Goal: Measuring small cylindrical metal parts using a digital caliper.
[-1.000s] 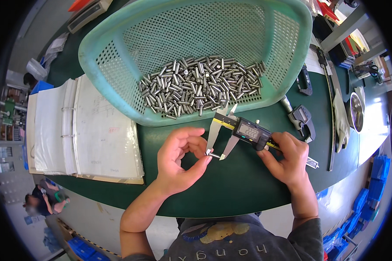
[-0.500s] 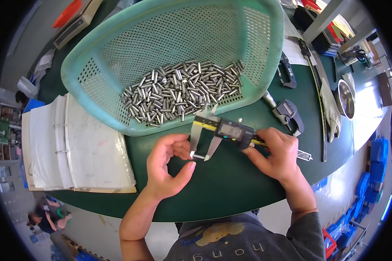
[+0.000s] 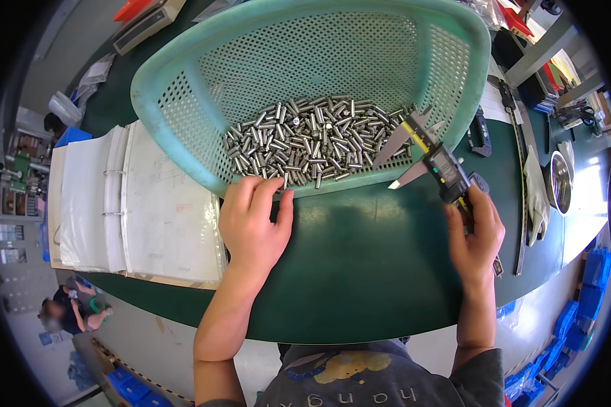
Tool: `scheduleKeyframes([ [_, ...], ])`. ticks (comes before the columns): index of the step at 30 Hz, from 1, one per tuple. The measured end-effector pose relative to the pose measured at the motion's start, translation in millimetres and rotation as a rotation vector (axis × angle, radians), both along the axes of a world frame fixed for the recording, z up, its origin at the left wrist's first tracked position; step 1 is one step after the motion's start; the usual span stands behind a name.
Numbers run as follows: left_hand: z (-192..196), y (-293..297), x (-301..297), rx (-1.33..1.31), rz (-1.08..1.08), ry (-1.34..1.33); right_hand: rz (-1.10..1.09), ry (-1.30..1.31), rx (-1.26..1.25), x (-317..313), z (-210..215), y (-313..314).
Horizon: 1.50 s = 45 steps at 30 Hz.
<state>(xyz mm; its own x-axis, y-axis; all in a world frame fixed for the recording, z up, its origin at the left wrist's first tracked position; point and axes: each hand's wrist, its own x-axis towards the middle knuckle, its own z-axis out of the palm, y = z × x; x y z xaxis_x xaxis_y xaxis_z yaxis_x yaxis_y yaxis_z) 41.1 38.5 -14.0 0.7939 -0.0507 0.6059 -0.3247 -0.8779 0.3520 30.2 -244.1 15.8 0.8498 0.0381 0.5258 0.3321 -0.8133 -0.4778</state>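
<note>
One basket [image 3: 305, 41], one binder [image 3: 166, 227], one held caliper [image 3: 447, 171].

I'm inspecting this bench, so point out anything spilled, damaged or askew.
Nothing stands out: the metal pins lie heaped inside the green basket, the binder lies open, and the right hand holds the caliper.

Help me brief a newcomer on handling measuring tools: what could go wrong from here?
1. The caliper has its jaws apart and appears across the near edge of the basket, so its tips might knock the metal pins.
2. The right hand grips it away from those jaws, so it could tip.
3. The left hand, at the near edge, might flick a pin out.
</note>
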Motion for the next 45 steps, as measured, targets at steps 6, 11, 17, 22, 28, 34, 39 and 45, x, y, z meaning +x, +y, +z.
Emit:
scheduleKeyframes([
  [6,-3,0,1,0.012,0.035,0.026,0.050,0.077,0.021,-4,-2,4],
  [11,6,-11,-11,-0.425,-0.127,0.158,0.179,0.108,0.025,-7,5,9],
  [17,9,-22,-33,-0.975,-0.424,0.503,0.261,0.176,0.041,-12,3,16],
  [22,8,-22,-35,-1.081,-0.504,0.577,0.289,0.242,0.029,-11,3,19],
  [28,10,-20,-36,-1.068,-0.519,0.578,0.292,0.261,0.013,-12,4,19],
  [34,11,-19,-36,-1.062,-0.542,0.592,0.286,0.252,0.009,-12,4,18],
  [39,12,-19,-37,-1.052,-0.564,0.593,0.252,0.242,-0.026,-13,6,17],
  [45,10,-18,-39,-1.181,-0.576,0.757,0.254,0.162,-0.050,-12,3,16],
])
